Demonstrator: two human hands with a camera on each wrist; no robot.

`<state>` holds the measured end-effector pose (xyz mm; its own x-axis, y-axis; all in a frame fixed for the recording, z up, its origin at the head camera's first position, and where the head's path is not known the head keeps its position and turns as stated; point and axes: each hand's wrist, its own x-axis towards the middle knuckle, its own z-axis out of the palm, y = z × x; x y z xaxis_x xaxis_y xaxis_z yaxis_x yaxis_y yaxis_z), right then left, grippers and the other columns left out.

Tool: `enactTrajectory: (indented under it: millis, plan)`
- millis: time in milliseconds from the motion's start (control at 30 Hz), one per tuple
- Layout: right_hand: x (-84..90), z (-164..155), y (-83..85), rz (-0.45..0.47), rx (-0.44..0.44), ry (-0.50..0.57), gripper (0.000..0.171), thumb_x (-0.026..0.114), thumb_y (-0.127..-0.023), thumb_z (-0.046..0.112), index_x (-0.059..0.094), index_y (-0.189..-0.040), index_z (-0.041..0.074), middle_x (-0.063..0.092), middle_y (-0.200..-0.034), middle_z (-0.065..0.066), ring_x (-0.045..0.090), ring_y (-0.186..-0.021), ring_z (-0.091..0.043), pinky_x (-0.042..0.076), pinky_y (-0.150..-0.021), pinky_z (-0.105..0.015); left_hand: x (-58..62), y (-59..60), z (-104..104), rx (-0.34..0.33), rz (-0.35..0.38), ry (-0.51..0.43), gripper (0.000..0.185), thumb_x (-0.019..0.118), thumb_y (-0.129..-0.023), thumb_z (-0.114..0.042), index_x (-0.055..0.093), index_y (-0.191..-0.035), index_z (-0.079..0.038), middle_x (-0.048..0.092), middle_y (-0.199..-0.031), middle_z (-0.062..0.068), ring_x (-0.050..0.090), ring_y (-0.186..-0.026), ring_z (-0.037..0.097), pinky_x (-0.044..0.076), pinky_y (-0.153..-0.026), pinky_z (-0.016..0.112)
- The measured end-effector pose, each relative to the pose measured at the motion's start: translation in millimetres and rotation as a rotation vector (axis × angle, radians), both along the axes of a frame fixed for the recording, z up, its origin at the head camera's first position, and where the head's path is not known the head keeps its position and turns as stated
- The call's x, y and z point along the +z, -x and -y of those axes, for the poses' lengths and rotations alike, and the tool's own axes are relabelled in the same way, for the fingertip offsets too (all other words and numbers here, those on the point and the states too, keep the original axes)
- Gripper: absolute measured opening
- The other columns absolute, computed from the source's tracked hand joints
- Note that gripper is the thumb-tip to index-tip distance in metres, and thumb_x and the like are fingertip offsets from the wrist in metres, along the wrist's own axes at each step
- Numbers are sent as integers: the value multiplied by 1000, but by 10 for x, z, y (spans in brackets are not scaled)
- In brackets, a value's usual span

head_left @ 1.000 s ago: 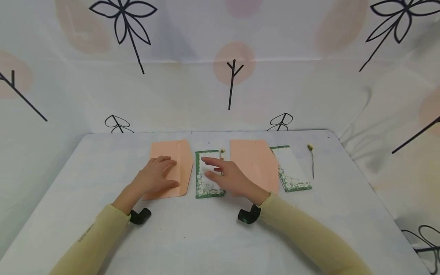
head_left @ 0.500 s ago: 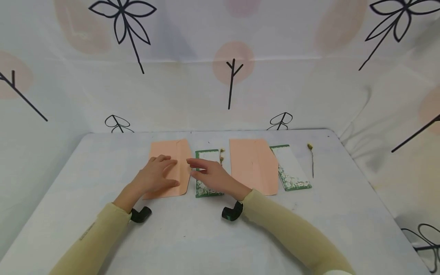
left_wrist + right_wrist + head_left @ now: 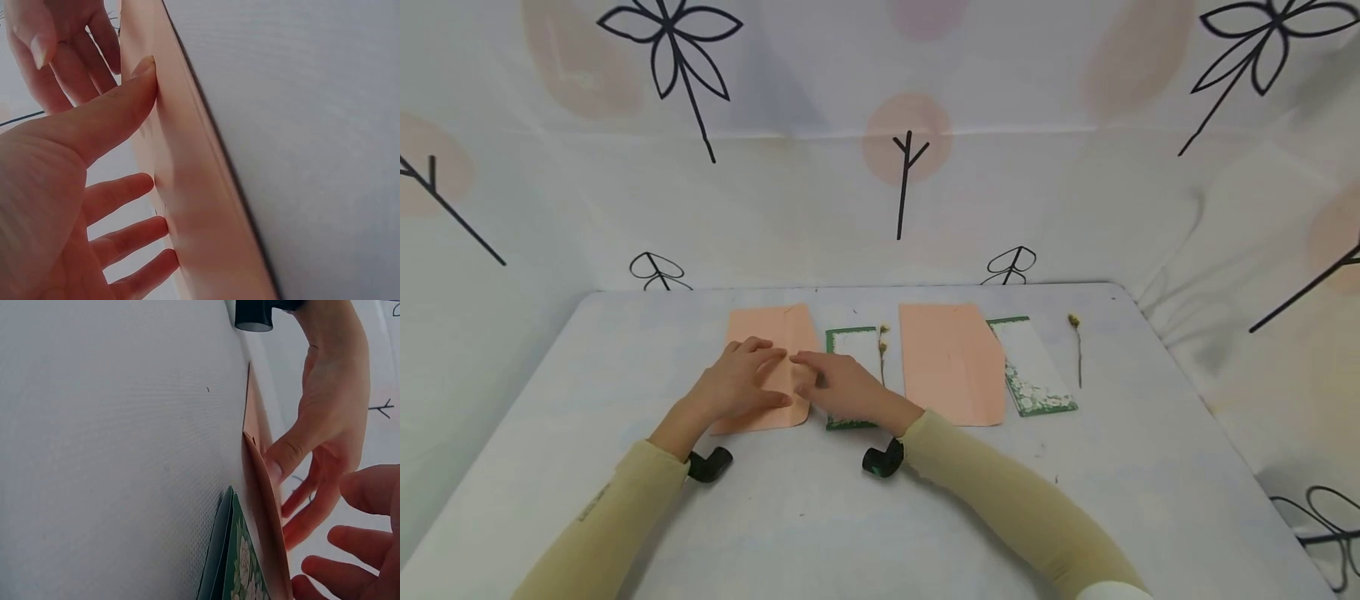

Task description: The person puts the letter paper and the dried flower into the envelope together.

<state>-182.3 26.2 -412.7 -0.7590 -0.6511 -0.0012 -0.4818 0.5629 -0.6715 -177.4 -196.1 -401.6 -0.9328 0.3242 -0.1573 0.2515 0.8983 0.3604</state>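
Left hand (image 3: 737,387) flat on the left peach paper envelope (image 3: 767,333), fingers straight and spread, thumb against the envelope's right flap edge; pressing, not gripping. Same in the left wrist view: left hand (image 3: 75,206) with straight fingers (image 3: 125,190) laid against the peach paper (image 3: 200,206).

Right hand (image 3: 842,387) just beside it, fingertips reaching the envelope's right edge, touching or nearly touching the left hand's fingers. Fingers loosely extended; cannot tell if anything is pinched. Right wrist view: right hand's fingers (image 3: 356,547) slightly curled near the raised envelope edge (image 3: 265,512), nothing clearly held.

Envelope lying left of centre on the white table (image 3: 850,517), towards the far edge. Right hand resting partly over a green-bordered floral card (image 3: 853,342) just right of the envelope; card edge also in the right wrist view (image 3: 234,562), tucked beside the envelope.

Small dried flower sprig (image 3: 883,350) along the card's right side. Second peach paper envelope (image 3: 951,362) right of centre, overlapping a second green-bordered floral card (image 3: 1033,367). Second dried flower sprig (image 3: 1077,350) near the far right corner, apart from the card.

Pale yellow sleeves (image 3: 1000,492) on both arms, black wrist-mounted cameras (image 3: 882,460) at each wrist. White backdrop sheet with black leaf drawings (image 3: 666,50) behind the table.
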Motion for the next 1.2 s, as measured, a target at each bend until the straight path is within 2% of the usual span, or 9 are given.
enactTrajectory:
  millis: [33, 100, 200, 267, 333, 467, 733, 1033, 1200]
  plan:
    - [1, 14, 2, -28, 8, -39, 53, 56, -102, 33, 44, -150, 12, 42, -153, -7, 50, -129, -19, 36, -108, -37, 3, 3, -2, -4, -1, -1, 81, 76, -82, -54, 50, -146, -11, 37, -151, 14, 31, -136, 39, 42, -87, 69]
    - [-1, 43, 7, -86, 34, -126, 55, 55, -102, 32, 42, -150, 8, 36, -156, -9, 34, -143, -24, 28, -114, -40, 5, 12, -4, -13, -2, 7, 81, 76, -82, -54, 49, -146, -12, 37, -151, 15, 32, -136, 40, 43, -86, 69]
    - [-14, 82, 8, -174, 67, -277, 57, 54, -102, 33, 41, -151, 8, 30, -159, -11, 23, -148, -26, 20, -116, -47, 6, 23, -11, -19, -5, 31, 81, 76, -83, -54, 48, -147, -12, 38, -151, 16, 32, -136, 41, 44, -85, 68]
    - [-30, 108, -3, -197, 84, -374, 59, 54, -102, 37, 40, -152, 10, 24, -162, -10, 16, -150, -26, 15, -117, -53, 3, 24, -17, -20, 0, 43, 81, 75, -83, -54, 48, -147, -13, 38, -151, 16, 32, -135, 41, 44, -86, 68]
    - [-45, 130, -19, -194, 98, -461, 62, 52, -102, 42, 36, -154, 13, 17, -164, -8, 9, -151, -26, 9, -116, -58, -2, 23, -20, -20, 5, 50, 81, 75, -83, -53, 47, -148, -13, 37, -150, 17, 32, -135, 42, 44, -86, 68]
    - [-44, 159, -60, -160, 112, -573, 67, 46, -103, 48, 25, -158, 15, 5, -166, -5, -2, -152, -26, 3, -115, -60, -2, 19, -17, -34, -1, 58, 80, 75, -85, -50, 46, -149, -12, 37, -150, 17, 32, -135, 42, 45, -86, 67]
    - [34, 153, -92, -179, 139, -658, 69, 40, -104, 52, 18, -160, 18, 0, -166, -3, -2, -152, -23, 3, -116, -58, 56, 20, -25, -75, -20, 96, 78, 73, -87, -51, 46, -148, -11, 39, -147, 20, 34, -131, 45, 47, -84, 65]
    - [66, 128, -71, -162, 153, -632, 69, 42, -103, 52, 19, -159, 19, 2, -166, -2, -1, -152, -21, 6, -117, -54, 98, 4, -23, -138, -52, 121, 72, 71, -90, -45, 46, -147, -8, 33, -152, 27, 28, -134, 52, 41, -96, 63]
    - [63, 115, -53, -148, 152, -643, 70, 42, -102, 54, 17, -160, 22, 1, -166, 0, -3, -151, -19, 4, -117, -54, 91, 17, -22, -157, -52, 138, 64, 66, -94, -37, 47, -147, -7, 31, -152, 28, 27, -135, 54, 39, -98, 64]
